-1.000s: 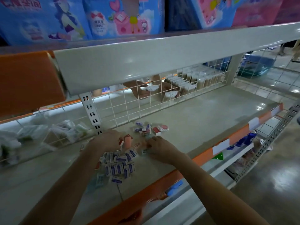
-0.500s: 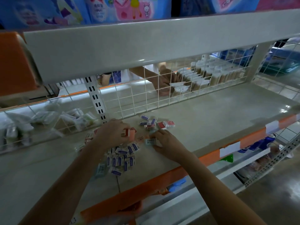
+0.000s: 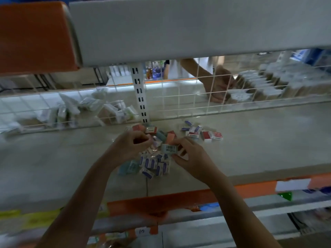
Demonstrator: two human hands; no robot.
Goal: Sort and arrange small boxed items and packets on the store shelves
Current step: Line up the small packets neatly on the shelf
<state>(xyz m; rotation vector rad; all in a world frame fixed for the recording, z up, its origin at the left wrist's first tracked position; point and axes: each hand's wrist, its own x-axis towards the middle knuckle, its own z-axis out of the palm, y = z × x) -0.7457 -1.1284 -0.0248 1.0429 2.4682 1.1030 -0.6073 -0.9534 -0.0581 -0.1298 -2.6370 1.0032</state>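
A heap of small blue-and-white boxes [image 3: 155,164] lies on the grey shelf [image 3: 250,144], with pale teal packets [image 3: 129,167] at its left edge. My right hand [image 3: 189,156] pinches a small grey box with a barcode [image 3: 169,148] just above the heap. My left hand [image 3: 130,145] is curled over the heap's far side, fingertips on small packets; what it holds is blurred. Red-and-white boxes [image 3: 212,136] and a few blue ones [image 3: 192,127] lie apart to the right, and orange boxes [image 3: 143,127] sit behind my hands.
A white wire grid [image 3: 179,97] backs the shelf. Behind it another person's hand [image 3: 220,86] touches rows of pale packs [image 3: 268,85], and loose packets [image 3: 89,111] lie at left. An upper shelf front [image 3: 179,27] hangs overhead. An orange price strip [image 3: 179,199] edges the shelf.
My right hand has lifted the grey barcode box off the shelf toward my left hand. My left hand moved right over the heap. The camera dropped closer to the shelf.
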